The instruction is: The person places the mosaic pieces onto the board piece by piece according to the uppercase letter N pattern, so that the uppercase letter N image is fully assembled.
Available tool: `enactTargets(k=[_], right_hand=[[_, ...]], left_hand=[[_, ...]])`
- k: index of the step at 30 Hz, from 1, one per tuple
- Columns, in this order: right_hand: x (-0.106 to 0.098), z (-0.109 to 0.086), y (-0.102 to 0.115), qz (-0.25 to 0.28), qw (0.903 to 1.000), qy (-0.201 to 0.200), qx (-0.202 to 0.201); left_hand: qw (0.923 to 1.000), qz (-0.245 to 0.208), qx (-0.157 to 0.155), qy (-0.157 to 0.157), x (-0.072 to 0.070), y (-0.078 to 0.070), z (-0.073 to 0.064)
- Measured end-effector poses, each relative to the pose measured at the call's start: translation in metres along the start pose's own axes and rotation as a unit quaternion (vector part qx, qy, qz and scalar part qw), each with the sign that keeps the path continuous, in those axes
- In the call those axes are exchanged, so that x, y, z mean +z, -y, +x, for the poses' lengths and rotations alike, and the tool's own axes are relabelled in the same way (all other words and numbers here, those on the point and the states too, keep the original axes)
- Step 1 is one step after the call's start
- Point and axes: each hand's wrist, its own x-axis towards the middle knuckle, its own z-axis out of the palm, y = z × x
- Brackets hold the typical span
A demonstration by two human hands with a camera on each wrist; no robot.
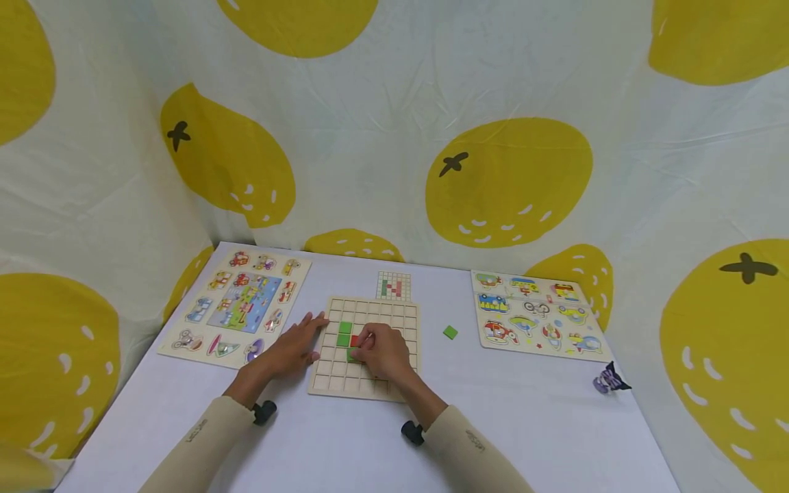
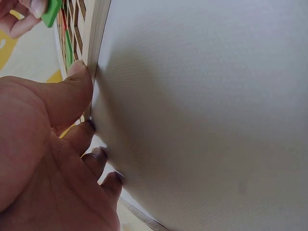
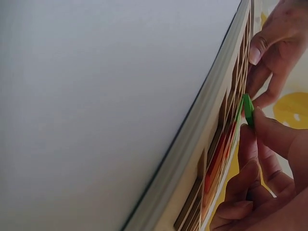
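Note:
A wooden grid board [image 1: 327, 383] lies on the table in front of the person. Two green square tiles [image 1: 344, 339] sit in its cells at the left, with a red tile [image 1: 355, 340] beside them, partly behind the right hand. Between thumb and fingertips the right hand [image 1: 383, 352] pinches another green tile [image 3: 248, 108], tilted close over the board. Fingers spread, the left hand [image 1: 296, 346] rests at the board's left edge; its thumb [image 2: 77, 70] touches the rim in the left wrist view. More red tiles [image 3: 211, 168] show in the right wrist view.
A small card with a red and green grid pattern [image 1: 393, 286] lies behind the board. One loose green tile [image 1: 451, 332] is to the right. Vehicle picture puzzles lie at left [image 1: 243, 301] and right [image 1: 536, 315]. A small purple figure [image 1: 610, 380] stands near the right edge.

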Motion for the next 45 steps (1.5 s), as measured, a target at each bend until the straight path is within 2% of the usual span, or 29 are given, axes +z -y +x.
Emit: enactTargets(k=[8,16,24,30,37,45], right_hand=[[0.014,0.007,0.008,-0.025,0.9996,-0.003,0.012],[0.019,0.007,0.017,-0.059,0.9979,0.000,0.025],[0.021,0.009,0.020,-0.072,0.9973,0.008,0.010],[0.020,0.009,0.014,-0.065,0.9977,0.016,-0.008],[-0.002,0.003,0.000,-0.017,0.9986,0.007,-0.050],[-0.043,0.002,-0.030,0.005,0.9991,-0.037,-0.020]], left_hand=[[0.9998,0.013,0.012,-0.008,0.000,0.002,0.000],[0.9995,0.021,0.020,-0.010,0.001,0.003,0.001],[0.9995,0.021,0.018,-0.012,0.002,0.002,0.002],[0.9996,0.021,0.016,-0.009,0.004,0.005,0.002],[0.9996,0.023,0.014,-0.012,0.003,0.004,0.001],[0.9997,0.021,0.010,-0.010,0.002,0.001,0.000]])
